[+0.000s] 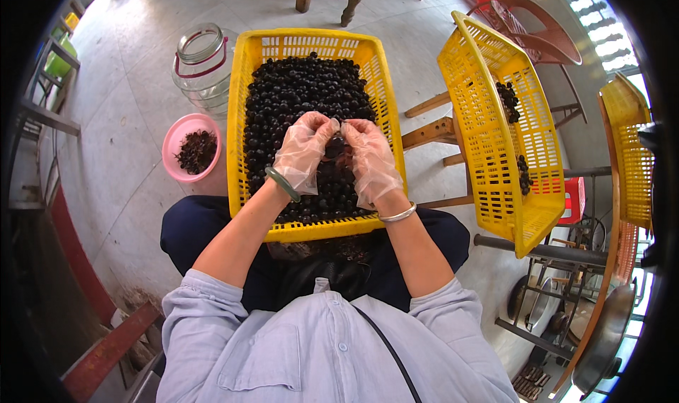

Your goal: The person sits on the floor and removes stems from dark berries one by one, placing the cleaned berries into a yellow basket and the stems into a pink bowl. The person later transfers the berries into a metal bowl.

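Note:
A yellow plastic crate (393, 137) in front of me holds a thick layer of dark grapes (313, 82). Over the grapes, my left hand (305, 148), in a clear plastic glove, has its thumb and fingertips pinched together. My right hand (371, 156), gloved the same way, is close beside it, fingertips bent inward and nearly meeting the left ones. Dark grapes show just below the fingertips; whether either hand grips one is hidden. Left of the crate, a pink bowl (171, 161) contains dark stems and scraps.
A clear glass jar (204, 76) with a red handle stands behind the bowl. To the right, a second yellow crate (488, 137) with a few grape clusters (508, 101) rests on a wooden stool (432, 133). Wooden furniture legs (354, 2) are beyond the near crate.

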The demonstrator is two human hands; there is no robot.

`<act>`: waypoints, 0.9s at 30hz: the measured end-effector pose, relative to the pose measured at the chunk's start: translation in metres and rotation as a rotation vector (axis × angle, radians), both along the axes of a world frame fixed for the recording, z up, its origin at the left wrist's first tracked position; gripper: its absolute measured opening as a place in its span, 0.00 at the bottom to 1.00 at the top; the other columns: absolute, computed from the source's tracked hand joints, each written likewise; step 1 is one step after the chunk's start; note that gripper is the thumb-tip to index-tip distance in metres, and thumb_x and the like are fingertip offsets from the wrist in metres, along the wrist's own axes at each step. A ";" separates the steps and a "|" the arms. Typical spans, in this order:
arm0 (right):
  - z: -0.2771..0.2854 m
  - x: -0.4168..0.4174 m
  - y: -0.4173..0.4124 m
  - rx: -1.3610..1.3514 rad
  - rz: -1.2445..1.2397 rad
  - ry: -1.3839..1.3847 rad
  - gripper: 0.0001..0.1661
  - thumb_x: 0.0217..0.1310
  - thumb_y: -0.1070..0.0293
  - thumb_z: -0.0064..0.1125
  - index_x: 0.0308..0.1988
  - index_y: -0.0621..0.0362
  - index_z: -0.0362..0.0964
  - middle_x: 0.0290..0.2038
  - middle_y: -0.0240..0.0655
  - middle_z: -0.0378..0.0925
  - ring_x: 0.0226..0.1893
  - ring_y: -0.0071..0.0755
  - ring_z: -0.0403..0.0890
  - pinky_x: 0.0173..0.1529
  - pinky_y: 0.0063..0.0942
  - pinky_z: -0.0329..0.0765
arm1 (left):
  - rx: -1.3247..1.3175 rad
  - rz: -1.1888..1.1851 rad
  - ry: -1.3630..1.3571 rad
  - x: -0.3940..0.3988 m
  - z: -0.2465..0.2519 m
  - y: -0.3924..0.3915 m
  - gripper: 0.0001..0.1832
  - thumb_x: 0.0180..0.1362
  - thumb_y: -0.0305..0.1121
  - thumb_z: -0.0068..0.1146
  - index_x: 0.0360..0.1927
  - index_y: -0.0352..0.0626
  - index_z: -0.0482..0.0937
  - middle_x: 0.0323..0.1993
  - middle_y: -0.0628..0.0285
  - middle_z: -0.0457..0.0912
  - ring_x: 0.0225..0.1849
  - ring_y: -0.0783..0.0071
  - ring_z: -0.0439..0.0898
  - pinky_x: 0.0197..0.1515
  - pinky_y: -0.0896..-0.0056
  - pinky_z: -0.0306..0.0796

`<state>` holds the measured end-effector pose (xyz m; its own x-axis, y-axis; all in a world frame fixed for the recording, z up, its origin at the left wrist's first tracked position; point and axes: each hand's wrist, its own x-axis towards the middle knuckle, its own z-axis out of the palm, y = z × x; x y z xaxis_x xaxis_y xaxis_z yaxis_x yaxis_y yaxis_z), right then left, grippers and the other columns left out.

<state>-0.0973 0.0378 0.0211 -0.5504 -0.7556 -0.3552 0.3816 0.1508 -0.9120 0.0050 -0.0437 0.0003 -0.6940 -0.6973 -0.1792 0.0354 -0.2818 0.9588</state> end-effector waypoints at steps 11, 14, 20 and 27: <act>-0.021 0.002 0.002 -0.114 -0.048 0.233 0.08 0.62 0.69 0.50 0.37 0.62 0.64 0.32 0.30 0.68 0.31 0.17 0.67 0.35 0.16 0.69 | -0.307 0.000 -0.016 -0.007 0.002 0.014 0.12 0.57 0.36 0.57 0.37 0.38 0.71 0.30 0.69 0.72 0.31 0.86 0.69 0.31 0.84 0.66; -0.018 0.005 0.000 -0.117 -0.084 0.130 0.07 0.62 0.69 0.50 0.37 0.61 0.65 0.31 0.29 0.68 0.29 0.17 0.67 0.33 0.16 0.69 | 0.011 0.062 0.119 -0.009 0.009 0.021 0.09 0.55 0.32 0.58 0.35 0.40 0.71 0.29 0.69 0.73 0.30 0.87 0.70 0.30 0.85 0.67; -0.011 -0.002 0.000 -0.070 -0.096 -0.221 0.09 0.63 0.65 0.51 0.39 0.58 0.66 0.24 0.28 0.70 0.17 0.21 0.69 0.21 0.17 0.69 | 0.412 0.074 0.303 -0.006 0.008 0.015 0.06 0.54 0.24 0.54 0.35 0.42 0.71 0.28 0.68 0.73 0.23 0.83 0.72 0.25 0.84 0.68; 0.006 -0.007 -0.002 -0.152 -0.243 -0.239 0.08 0.62 0.67 0.52 0.37 0.58 0.64 0.25 0.30 0.69 0.22 0.21 0.72 0.26 0.19 0.75 | 0.055 0.119 0.104 0.002 0.004 0.001 0.09 0.55 0.31 0.55 0.38 0.38 0.75 0.34 0.66 0.76 0.37 0.81 0.72 0.42 0.82 0.66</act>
<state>-0.1041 0.0361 0.0276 -0.6353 -0.6669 -0.3894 0.5947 -0.1009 -0.7976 0.0075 -0.0427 0.0041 -0.6237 -0.7669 -0.1513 0.1700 -0.3220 0.9313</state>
